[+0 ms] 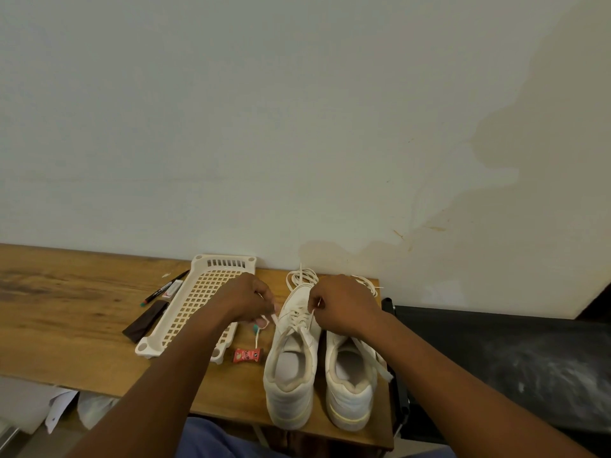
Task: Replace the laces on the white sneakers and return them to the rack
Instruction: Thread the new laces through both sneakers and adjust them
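Now two white leather sneakers stand side by side, heels toward the person, near the right end of a brown wooden table (66,312): the left sneaker (291,368) and the right sneaker (350,378). Both hands work over the left sneaker's eyelets. The left hand (244,299) pinches a white lace end (273,317) just beside the shoe; the right hand (344,305) has its fingers curled, pinching the lace at the tongue. Loose white laces (302,276) lie beyond the toes. A cream perforated plastic rack (198,302) lies flat to the left, partly hidden by the left forearm. Beside it are a black marker pen (164,288), a dark brown flat pouch (145,320) and a small red wrapper (248,355), its print unreadable.
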Motion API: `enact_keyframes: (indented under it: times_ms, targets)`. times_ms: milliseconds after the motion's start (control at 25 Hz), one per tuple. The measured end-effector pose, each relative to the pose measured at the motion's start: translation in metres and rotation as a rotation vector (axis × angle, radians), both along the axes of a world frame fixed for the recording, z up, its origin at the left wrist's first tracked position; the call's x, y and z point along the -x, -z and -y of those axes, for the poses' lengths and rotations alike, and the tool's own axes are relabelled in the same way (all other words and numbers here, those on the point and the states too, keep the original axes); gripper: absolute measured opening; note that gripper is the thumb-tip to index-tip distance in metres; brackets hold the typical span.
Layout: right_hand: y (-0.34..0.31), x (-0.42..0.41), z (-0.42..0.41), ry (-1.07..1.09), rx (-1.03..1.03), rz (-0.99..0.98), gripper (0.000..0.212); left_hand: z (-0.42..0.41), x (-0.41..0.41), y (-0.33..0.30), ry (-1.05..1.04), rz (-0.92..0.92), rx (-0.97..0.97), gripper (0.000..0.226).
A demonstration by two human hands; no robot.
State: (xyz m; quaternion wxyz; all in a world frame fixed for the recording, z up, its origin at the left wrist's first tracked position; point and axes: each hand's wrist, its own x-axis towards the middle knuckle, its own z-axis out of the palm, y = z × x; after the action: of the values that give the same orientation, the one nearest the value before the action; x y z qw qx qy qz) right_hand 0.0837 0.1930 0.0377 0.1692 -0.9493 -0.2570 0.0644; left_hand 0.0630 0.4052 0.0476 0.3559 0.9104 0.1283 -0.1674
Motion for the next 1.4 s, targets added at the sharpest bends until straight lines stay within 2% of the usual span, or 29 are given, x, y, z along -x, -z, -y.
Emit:
enact_keyframes:
  times_ms: [80, 280, 360, 440, 600, 880, 1080, 1240, 1400]
  targets:
    - [-0.002, -0.001, -0.003, 0.06, -0.211, -0.142, 0.027, 0.004, 0.0, -0.002, -0.051, 0.08, 0.128, 0.007]
    - [-0.007, -0.003, -0.011, 0.293, -0.871, -0.539, 0.019, 0.01, 0.002, -0.01, -0.223, 0.204, 0.541, 0.014]
    - [-0.017, -0.004, -0.012, 0.328, -1.052, -0.593, 0.017, 0.011, 0.002, -0.018, -0.266, 0.293, 0.621, 0.017]
    - [-0.031, -0.007, -0.014, 0.346, -1.149, -0.551, 0.017, 0.013, 0.001, -0.028, -0.306, 0.433, 0.646, 0.017]
    - [-0.065, -0.016, -0.024, 0.361, -1.221, -0.348, 0.016, 0.025, 0.0, -0.054, -0.348, 0.655, 0.678, 0.018]
    - [-0.118, -0.021, -0.035, 0.323, -1.309, -0.071, 0.014, 0.051, -0.013, -0.104, -0.36, 1.005, 0.508, 0.015]
    - [-0.141, -0.014, -0.035, 0.289, -1.344, 0.053, 0.021, 0.06, -0.008, -0.121, -0.36, 1.102, 0.509, 0.017]
    - [-0.153, -0.009, -0.035, 0.263, -1.366, 0.066, 0.031, 0.06, -0.006, -0.138, -0.394, 1.155, 0.541, 0.016]
    - [-0.169, -0.005, -0.031, 0.262, -1.381, 0.081, 0.023, 0.066, -0.002, -0.154, -0.391, 1.226, 0.563, 0.015]
